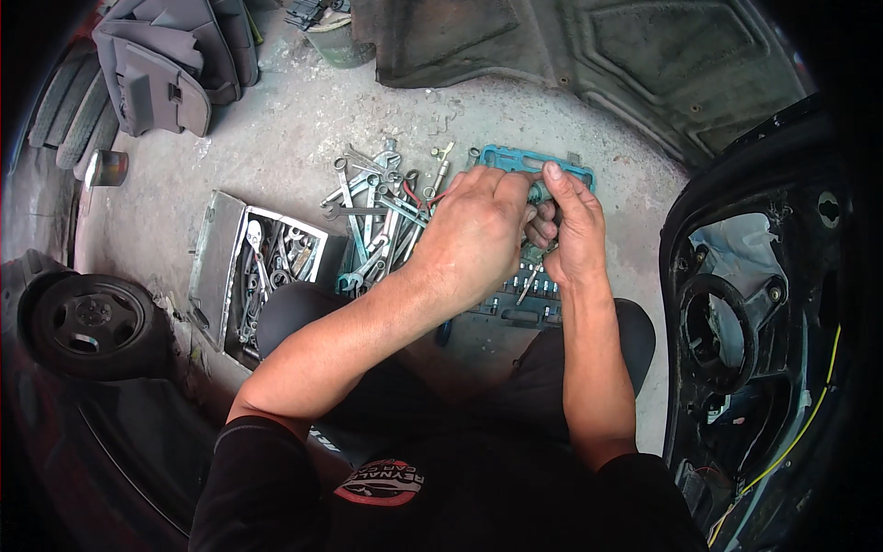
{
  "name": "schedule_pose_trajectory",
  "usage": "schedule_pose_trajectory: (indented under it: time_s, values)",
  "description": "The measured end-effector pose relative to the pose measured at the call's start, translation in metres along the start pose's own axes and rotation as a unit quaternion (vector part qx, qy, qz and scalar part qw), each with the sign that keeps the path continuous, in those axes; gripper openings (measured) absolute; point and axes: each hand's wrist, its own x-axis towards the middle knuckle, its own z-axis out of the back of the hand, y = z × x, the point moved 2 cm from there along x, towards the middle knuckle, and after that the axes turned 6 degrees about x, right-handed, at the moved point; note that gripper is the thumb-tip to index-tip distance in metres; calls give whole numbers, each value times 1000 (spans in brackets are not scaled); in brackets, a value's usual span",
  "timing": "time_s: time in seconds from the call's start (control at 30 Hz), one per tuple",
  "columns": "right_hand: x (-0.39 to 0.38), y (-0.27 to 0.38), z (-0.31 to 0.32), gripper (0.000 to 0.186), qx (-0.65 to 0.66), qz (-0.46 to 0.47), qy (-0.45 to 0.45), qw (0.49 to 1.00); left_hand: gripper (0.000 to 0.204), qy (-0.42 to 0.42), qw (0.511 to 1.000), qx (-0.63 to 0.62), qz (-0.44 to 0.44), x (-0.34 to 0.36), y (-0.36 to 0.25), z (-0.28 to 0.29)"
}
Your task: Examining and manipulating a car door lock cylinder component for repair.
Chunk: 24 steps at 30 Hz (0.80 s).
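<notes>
My left hand and my right hand meet over an open blue case, with fingers curled round a small object that is mostly hidden. The left hand's back covers most of it; the right thumb points upward beside it. Below them, small metal sockets sit in the lower part of the case, crossed by a thin metal rod. A pile of wrenches lies on the floor left of my hands. Further left, an open metal box holds more wrenches and ratchets.
A spare wheel is at left, stacked tyres behind. Grey panels, a green bucket and a dark moulded sheet lie at the back. A stripped car door stands close on the right, above the concrete floor.
</notes>
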Motion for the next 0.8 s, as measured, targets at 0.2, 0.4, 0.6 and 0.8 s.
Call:
schedule_pose_trajectory:
  time_s: [0.2,0.4,0.6,0.8]
  values:
    - [2,-3,-1,28,-20,-22,-29,999,34,41,998,-39,24,5,10,3]
    - [2,-6,2,29,-42,-30,-37,998,30,87,985,-92,118,4,15,-4]
    - [4,-10,-3,35,-50,-35,-51,997,30,148,935,-240,215,13,20,-4]
    - [1,-15,-6,45,-44,-8,-11,999,27,80,969,-167,164,8,11,-13]
